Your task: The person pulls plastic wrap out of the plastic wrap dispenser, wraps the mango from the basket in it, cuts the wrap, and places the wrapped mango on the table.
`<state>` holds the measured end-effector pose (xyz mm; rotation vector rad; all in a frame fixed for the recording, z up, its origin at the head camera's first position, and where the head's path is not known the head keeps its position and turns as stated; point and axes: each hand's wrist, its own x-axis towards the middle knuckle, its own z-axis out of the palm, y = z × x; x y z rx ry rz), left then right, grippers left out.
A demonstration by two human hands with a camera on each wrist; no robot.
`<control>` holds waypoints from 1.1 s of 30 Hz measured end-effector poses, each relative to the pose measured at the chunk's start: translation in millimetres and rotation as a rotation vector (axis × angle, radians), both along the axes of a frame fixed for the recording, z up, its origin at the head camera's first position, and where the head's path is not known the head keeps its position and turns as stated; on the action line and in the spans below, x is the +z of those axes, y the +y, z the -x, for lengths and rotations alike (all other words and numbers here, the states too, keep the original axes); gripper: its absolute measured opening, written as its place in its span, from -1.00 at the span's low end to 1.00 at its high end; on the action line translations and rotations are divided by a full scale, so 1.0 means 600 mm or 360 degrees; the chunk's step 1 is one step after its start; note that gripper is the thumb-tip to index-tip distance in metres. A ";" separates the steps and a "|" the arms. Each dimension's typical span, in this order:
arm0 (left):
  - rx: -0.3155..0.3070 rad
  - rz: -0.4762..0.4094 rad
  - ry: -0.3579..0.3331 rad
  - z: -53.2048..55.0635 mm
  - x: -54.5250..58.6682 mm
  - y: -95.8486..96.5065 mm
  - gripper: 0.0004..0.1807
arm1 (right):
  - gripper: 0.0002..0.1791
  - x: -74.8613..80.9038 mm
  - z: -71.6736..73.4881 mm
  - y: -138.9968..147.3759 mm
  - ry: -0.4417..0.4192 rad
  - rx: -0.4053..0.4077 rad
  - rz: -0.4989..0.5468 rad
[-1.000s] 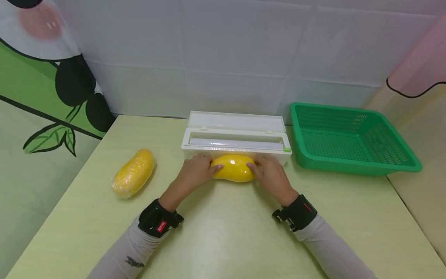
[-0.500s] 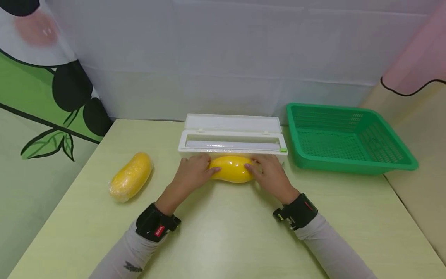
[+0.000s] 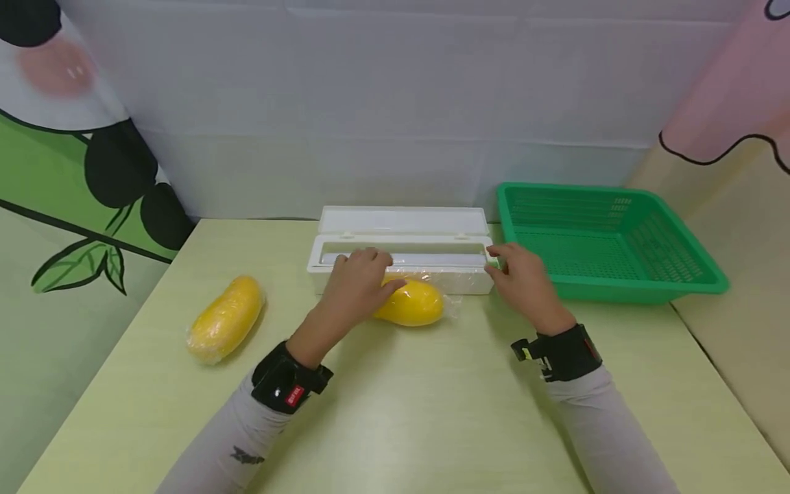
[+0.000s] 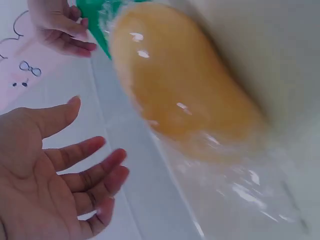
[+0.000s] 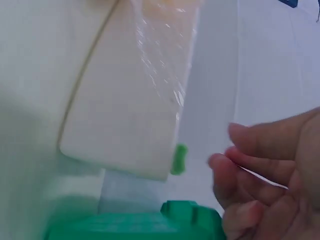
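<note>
A glossy yellow mango (image 3: 415,304) lies on the table against the front of a white cling film dispenser (image 3: 475,281). Clear cling film (image 4: 245,195) drapes over the mango and runs up to the dispenser's front edge. My left hand (image 3: 359,280) hovers over the mango's left end, its fingers spread and holding nothing in the left wrist view. At the dispenser's right end, my right hand (image 3: 524,283) is beside the green slide cutter (image 5: 179,159). Its fingers are loosely bent, and a gap shows between them and the cutter in the right wrist view.
The dispenser's lid (image 3: 404,221) stands raised at the back, with the film roll (image 3: 438,259) exposed inside. A second mango (image 3: 225,319), wrapped in film, lies on the left of the table. A green plastic basket (image 3: 636,288) stands at the right, close to my right hand.
Both hands have let go of the mango. The left hand has risen above its left end; the right has moved rightward to the dispenser's green cutter. The mango stays in place.
</note>
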<state>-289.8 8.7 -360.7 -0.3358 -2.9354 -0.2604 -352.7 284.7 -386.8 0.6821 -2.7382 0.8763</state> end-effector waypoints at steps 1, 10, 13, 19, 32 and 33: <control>-0.0058 -0.0007 0.0015 0.009 0.007 0.014 -0.55 | -0.55 0.003 0.000 0.004 -0.0025 0.0000 -0.0043; -0.0439 0.0117 -0.0020 0.105 0.007 0.132 -0.65 | -0.25 0.004 0.003 0.008 -0.0391 0.0076 -0.0231; -0.0467 0.0170 -0.0062 0.126 -0.007 0.158 -0.63 | -0.25 0.002 0.003 0.010 -0.0411 0.0075 -0.0160; -0.0537 0.0206 -0.0068 0.147 -0.025 0.188 -0.64 | -0.30 0.002 0.000 0.016 -0.0380 0.0084 -0.0132; -0.0592 -0.0040 -0.0041 0.164 -0.049 0.190 -0.72 | -0.22 -0.004 0.000 0.008 -0.0320 0.0031 -0.0099; -0.0604 -0.0055 -0.0014 0.165 -0.050 0.190 -0.74 | -0.22 -0.004 0.000 0.007 -0.0327 0.0032 -0.0092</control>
